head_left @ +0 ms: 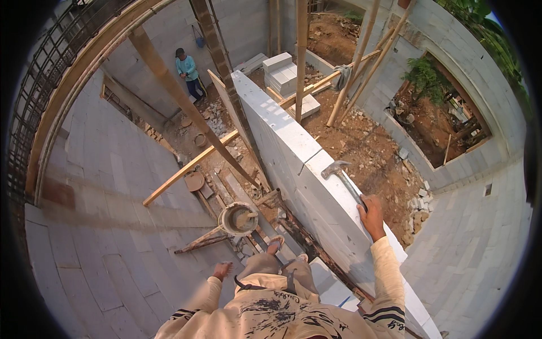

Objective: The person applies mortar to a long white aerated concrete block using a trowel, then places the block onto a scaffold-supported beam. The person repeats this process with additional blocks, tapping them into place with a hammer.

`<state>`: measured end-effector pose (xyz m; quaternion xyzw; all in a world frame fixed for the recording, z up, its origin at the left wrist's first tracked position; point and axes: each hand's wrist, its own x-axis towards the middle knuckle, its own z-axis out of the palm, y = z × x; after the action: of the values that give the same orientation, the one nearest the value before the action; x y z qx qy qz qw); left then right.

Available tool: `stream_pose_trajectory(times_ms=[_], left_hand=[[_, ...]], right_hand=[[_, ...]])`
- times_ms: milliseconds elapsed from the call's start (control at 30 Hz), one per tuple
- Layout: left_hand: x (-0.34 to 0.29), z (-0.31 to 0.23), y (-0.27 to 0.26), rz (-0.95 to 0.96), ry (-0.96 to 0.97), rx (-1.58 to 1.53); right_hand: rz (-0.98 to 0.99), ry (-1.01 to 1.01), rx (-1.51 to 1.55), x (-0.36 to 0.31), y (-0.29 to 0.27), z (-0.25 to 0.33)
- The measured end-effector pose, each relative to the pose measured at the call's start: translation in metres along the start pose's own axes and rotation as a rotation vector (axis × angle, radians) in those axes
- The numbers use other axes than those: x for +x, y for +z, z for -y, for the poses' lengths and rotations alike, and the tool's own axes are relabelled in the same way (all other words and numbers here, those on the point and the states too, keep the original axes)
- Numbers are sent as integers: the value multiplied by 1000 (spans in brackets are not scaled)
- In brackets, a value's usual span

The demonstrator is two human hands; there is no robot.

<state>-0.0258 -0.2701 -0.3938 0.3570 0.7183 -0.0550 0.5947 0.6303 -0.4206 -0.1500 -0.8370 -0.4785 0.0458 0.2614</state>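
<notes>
My right hand (372,217) is closed round the grip of a claw hammer (353,189). The hammer's metal head rests on or just over the top face of a wall of white blocks (305,148), close to a joint between two blocks; whether it touches cannot be told. Down at my left side hangs my left hand (223,270), fingers loosely apart, with nothing visible in it. Nearest to it is a round bucket (238,219) with grey wet mix and a tool inside, standing beyond my feet.
Timber posts (186,101) and a crosswise beam (192,168) stand left of the wall. A person in a blue top (189,72) is at the far left. Stacked blocks (280,73) and rubble (419,209) lie on the soil to the right. Planks (243,195) lie ahead of my feet.
</notes>
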Motion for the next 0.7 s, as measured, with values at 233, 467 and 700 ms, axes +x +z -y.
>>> stream_pose_trajectory(times_ms=[233, 467, 700], left_hand=[[19, -151, 36, 37, 371, 134], [145, -133, 62, 68, -17, -470], [353, 9, 142, 1, -351, -874]], right_hand=[[-235, 216, 152, -29, -14, 79], [432, 413, 433, -163, 144, 123], [938, 426, 174, -362, 267, 41]])
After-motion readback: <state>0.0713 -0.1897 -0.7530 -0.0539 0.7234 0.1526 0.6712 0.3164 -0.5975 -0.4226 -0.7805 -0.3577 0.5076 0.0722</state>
